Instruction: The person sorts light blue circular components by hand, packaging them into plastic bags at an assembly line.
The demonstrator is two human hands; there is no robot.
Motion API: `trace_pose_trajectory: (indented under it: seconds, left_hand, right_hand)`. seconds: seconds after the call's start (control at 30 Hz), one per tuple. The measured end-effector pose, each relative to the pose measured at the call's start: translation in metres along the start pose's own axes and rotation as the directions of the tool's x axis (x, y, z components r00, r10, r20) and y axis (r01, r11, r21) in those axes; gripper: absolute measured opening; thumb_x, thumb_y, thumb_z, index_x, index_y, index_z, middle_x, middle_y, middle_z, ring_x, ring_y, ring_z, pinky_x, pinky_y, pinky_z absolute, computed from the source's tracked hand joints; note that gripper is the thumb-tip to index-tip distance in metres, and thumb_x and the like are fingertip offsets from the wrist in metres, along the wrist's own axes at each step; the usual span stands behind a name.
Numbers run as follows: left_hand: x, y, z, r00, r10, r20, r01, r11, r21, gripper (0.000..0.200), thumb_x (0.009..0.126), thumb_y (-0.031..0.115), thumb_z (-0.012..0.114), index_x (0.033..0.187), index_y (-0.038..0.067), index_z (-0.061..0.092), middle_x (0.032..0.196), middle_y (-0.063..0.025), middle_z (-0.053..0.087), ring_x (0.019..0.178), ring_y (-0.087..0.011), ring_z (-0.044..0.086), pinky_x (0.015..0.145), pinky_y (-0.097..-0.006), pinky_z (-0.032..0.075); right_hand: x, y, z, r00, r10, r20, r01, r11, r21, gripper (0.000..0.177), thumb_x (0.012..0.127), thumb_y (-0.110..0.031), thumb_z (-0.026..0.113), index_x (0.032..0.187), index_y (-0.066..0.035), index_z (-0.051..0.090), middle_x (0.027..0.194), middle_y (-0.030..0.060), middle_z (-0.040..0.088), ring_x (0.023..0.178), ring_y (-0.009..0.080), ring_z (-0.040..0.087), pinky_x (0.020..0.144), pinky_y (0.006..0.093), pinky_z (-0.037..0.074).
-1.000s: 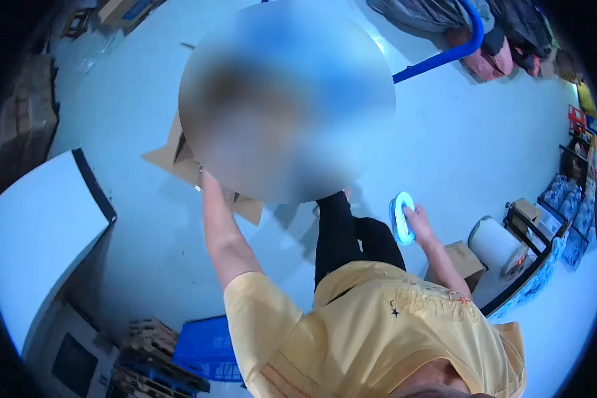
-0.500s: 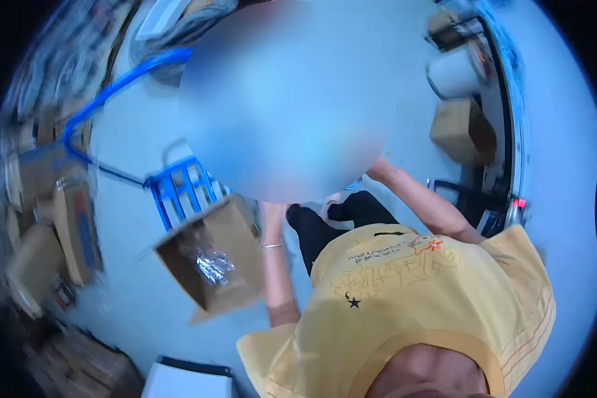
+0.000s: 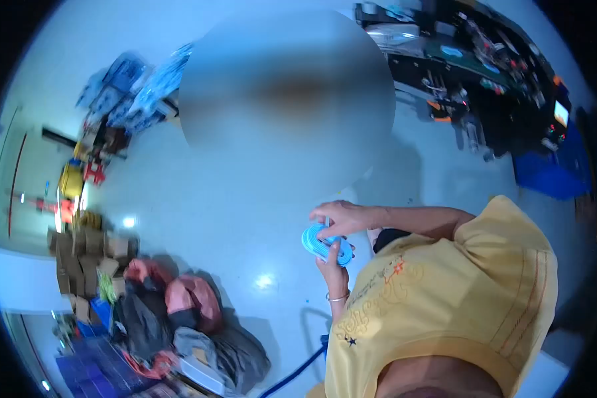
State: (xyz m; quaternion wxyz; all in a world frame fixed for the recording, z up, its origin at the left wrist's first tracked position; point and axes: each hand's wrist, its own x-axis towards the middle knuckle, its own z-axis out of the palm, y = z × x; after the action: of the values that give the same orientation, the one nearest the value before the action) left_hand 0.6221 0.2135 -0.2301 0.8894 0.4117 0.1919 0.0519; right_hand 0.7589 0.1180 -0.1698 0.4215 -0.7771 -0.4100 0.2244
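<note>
A light blue coil (image 3: 318, 243) of strip or cable, with rings wound one inside the other, is in front of my body. My left hand (image 3: 334, 270), with a bracelet at the wrist, grips it from below, fingers wrapped round its near side and thumb on its face. From above, my right hand (image 3: 343, 217) reaches over the coil, its bent fingers touching the upper edge and the middle. Whether the coil is cable or flat strip cannot be made out.
Pink and dark bags (image 3: 192, 302) lie on the floor at lower left, by stacked cardboard boxes (image 3: 79, 262). A blue bar (image 3: 295, 375) runs close to my left side. A cluttered dark workbench (image 3: 491, 73) and a blue bin (image 3: 552, 169) are at right. A blurred disc hides the upper middle.
My view has turned to another part of the room; the open cardboard box is out of sight. My hands, partly hidden by the blur before, now show together on the coil.
</note>
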Motion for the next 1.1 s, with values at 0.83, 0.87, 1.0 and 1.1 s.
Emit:
trace_pose_trajectory:
  seconds: [0.83,0.87,1.0,1.1]
  left_hand:
    - [0.467,0.151,0.060,0.806,-0.524,0.277,0.439,0.841,0.316,0.043,0.089,0.043,0.049,0.100,0.002,0.054,0.082,-0.0090,0.060,0.063,-0.0163,0.058,0.052,-0.0246,0.045]
    - [0.486,0.147,0.061,0.795,-0.526,0.302,0.435,0.842,0.320,0.046,0.090,0.045,0.046,0.103,0.002,0.052,0.083,-0.0095,0.061,0.064,-0.0178,0.060,0.051,-0.0248,0.046]
    - [0.546,0.155,0.072,0.825,-0.502,0.260,0.423,0.854,0.304,0.049,0.090,0.047,0.045,0.104,0.001,0.050,0.084,-0.0110,0.061,0.063,-0.0203,0.061,0.047,-0.0240,0.046]
    - [0.584,0.164,0.091,0.866,-0.468,0.176,0.404,0.863,0.304,0.049,0.090,0.047,0.047,0.102,0.000,0.050,0.083,-0.0118,0.060,0.062,-0.0214,0.062,0.044,-0.0230,0.045]
  right_hand:
    - [0.234,0.144,-0.230,0.699,0.492,-0.519,-0.226,0.841,0.492,0.013,0.077,-0.005,0.065,0.088,0.000,0.062,0.074,0.0038,0.059,0.056,0.0099,0.049,0.053,0.0206,0.042]
    - [0.238,0.154,-0.241,0.684,0.531,-0.500,-0.190,0.792,0.581,0.013,0.077,-0.004,0.065,0.089,0.000,0.061,0.074,0.0045,0.059,0.058,0.0100,0.051,0.053,0.0204,0.044]
    - [0.249,0.210,-0.314,0.543,0.641,-0.542,-0.032,0.661,0.749,0.016,0.079,-0.005,0.063,0.095,-0.002,0.059,0.078,0.0063,0.060,0.061,0.0104,0.055,0.053,0.0197,0.048]
    - [0.270,0.281,-0.391,0.398,0.698,-0.595,0.029,0.639,0.769,0.022,0.079,-0.006,0.064,0.099,0.001,0.059,0.081,0.0077,0.060,0.064,0.0114,0.057,0.057,0.0195,0.050]
